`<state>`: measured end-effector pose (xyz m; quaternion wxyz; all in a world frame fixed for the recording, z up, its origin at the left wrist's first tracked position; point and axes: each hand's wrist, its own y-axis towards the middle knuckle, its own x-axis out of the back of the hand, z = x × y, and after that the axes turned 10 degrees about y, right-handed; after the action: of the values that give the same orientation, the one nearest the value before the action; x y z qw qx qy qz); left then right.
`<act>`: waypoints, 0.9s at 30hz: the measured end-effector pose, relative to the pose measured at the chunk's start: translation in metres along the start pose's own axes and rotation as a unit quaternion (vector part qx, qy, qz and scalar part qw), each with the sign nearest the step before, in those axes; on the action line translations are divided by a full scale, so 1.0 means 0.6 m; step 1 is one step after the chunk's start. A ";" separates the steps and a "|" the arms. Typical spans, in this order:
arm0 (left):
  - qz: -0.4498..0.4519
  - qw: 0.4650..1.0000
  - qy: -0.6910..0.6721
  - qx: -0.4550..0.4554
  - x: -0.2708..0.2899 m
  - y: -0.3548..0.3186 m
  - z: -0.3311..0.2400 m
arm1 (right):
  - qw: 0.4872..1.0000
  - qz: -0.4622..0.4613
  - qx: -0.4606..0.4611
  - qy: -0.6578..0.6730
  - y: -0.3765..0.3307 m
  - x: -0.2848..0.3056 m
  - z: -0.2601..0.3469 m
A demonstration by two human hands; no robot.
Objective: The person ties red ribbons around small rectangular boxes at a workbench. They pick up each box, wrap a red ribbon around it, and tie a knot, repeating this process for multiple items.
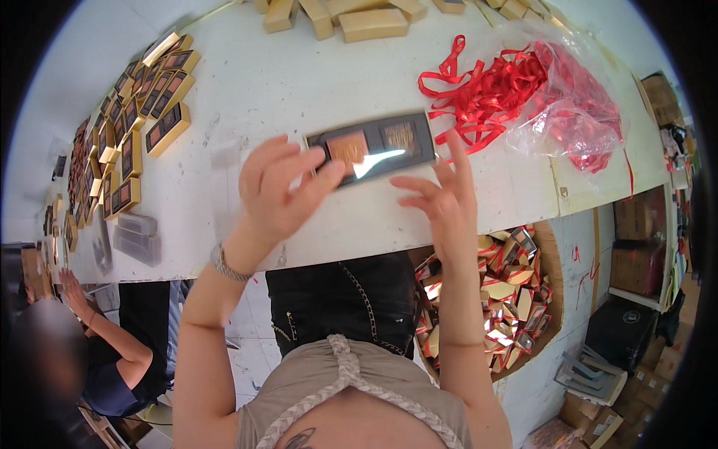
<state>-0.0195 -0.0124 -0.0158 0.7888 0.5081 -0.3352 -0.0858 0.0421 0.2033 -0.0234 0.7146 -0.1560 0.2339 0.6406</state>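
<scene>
Dark windowed box (376,147), its front catching a bright glare, is over the white desk (262,82) before me. My left hand (279,188) grips its left end between thumb and fingers. My right hand (450,203), fingers spread, is at its right end; whether it touches, I cannot tell. Red ribbons (490,93) lie beyond, rightward.

On my feed, near centre toward twelve o'clock, I see a charcoal case (375,142) with a copper-orange square (349,148), a darker, gold-marked square (399,139) and a white glare (374,162). Farther out at twelve I get plain gold boxes (374,25); at ten, gold packs (132,155) with brown-and-black faces. Toward half past one I find bright red ribbon (497,90); at four, gold cartons (517,275) banded red inside a brown bin (554,299). The tabletop (247,67) is white, flecked dark.
</scene>
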 end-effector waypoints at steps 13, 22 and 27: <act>0.325 0.530 -0.537 0.570 0.066 -0.020 -0.054 | 0.873 0.025 0.166 -0.458 0.044 0.004 -0.018; 0.152 0.464 -0.586 0.646 0.046 -0.018 -0.040 | 0.945 0.041 0.115 -0.305 0.132 -0.014 -0.006; 0.104 0.582 -0.640 0.491 0.036 -0.009 -0.014 | 0.985 0.136 -0.094 -0.046 0.116 -0.069 0.057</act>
<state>0.0030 -0.0188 -0.0133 0.0047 0.5932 -0.7947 -0.1283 -0.0247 0.1956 0.0329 0.6125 -0.1596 0.1581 0.7579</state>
